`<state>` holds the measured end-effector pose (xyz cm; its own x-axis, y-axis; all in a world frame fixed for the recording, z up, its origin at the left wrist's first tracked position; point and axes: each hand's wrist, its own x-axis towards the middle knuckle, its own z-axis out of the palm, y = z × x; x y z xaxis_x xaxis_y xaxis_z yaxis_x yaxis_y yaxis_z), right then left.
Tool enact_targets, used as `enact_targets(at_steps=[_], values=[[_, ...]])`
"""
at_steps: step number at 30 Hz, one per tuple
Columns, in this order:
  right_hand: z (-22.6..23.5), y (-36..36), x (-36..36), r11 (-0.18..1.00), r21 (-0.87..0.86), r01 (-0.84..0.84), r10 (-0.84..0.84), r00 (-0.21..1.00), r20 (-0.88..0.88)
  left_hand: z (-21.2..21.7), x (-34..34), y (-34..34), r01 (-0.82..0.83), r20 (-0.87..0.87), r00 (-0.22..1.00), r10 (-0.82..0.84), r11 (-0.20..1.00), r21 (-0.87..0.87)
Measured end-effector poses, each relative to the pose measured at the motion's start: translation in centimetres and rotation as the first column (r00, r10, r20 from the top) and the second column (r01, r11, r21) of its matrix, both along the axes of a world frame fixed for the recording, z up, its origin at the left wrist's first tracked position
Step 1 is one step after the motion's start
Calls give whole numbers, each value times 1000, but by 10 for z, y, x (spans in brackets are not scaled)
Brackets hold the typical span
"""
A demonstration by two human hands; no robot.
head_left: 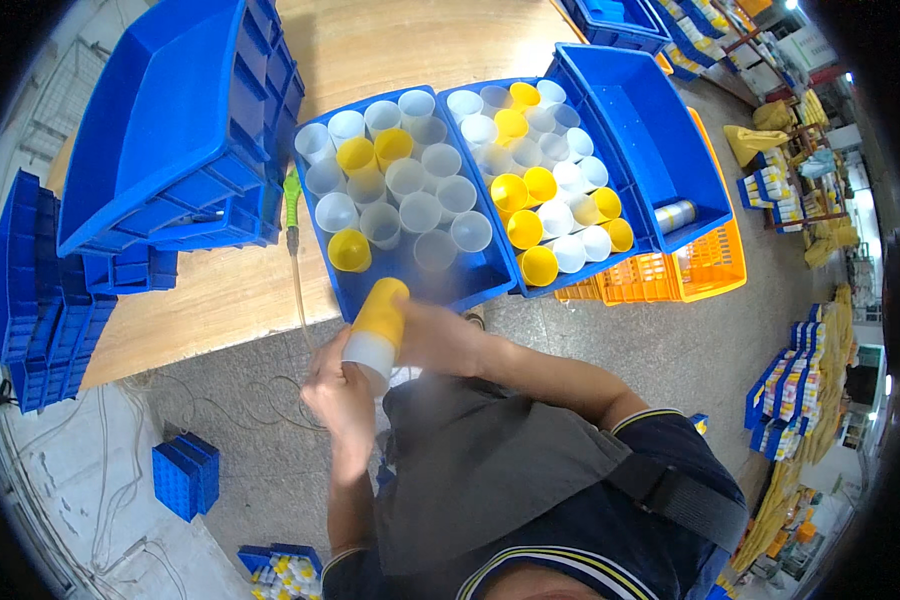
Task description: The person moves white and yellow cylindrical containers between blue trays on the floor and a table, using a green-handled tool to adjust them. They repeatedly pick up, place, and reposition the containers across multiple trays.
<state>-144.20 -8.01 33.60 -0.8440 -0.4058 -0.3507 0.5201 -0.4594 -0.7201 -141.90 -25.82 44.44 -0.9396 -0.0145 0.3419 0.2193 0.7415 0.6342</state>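
My left hand (336, 392) is closed around a translucent white plastic cup (369, 356). A yellow cup (381, 305) lines up end to end with it, and both tilt in front of my body. Beside the yellow cup is my right hand (438, 338), smeared by motion, so whether its fingers grip the cup is unclear. Just beyond my hands, a blue plastic bin (470, 283) holds several upright white cups and a few yellow ones. To its right, a second blue bin (613, 258) is packed with more white and yellow cups.
A green-handled tool (292, 200) with a cord lies on the wooden table (185, 318). Stacked blue bins (160, 120) stand at left. At right, another blue bin (660, 150) holds one cylinder, above an orange crate (710, 268). Cables (255, 405) trail on the floor.
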Motion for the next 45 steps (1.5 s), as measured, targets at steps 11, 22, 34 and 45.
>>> enact_targets(at_steps=[11,22,34,45], values=[[60,97,3,977,-203,58,5,955,297,-44,-45,6,50,300,953,34,962,-269],[29,496,9,-830,551,-89,248,826,506,-53,-70,40,-85,94,987,128,925,-369],[152,510,-84,-613,790,28,260,951,168,-24,-49,175,267,160,946,-282,958,109],[122,152,-54,546,781,302,312,792,-524,4,-63,129,-310,489,638,-595,383,870]])
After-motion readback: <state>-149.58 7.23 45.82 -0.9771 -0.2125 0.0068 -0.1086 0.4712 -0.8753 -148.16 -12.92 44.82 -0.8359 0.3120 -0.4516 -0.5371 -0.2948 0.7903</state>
